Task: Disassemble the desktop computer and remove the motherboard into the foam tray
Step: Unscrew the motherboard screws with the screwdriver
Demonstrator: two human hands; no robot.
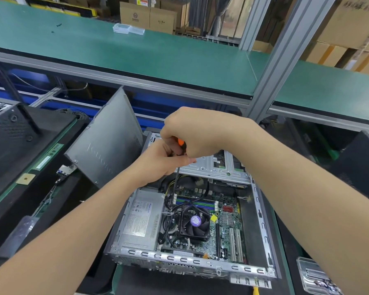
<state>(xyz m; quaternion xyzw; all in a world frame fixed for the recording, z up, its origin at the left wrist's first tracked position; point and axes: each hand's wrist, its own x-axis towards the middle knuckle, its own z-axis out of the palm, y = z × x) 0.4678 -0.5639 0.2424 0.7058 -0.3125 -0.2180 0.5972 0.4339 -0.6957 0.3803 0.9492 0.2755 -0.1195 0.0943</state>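
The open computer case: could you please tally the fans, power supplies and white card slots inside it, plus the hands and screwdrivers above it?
Fan: 1
Power supply: 1
White card slots: 2
Hands, left hand and right hand: 2
Screwdriver: 1
Total: 7

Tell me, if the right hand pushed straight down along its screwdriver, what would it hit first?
The screwdriver in the right hand points at the cables at the edge of the motherboard; it likely meets those first, though depth is unclear.
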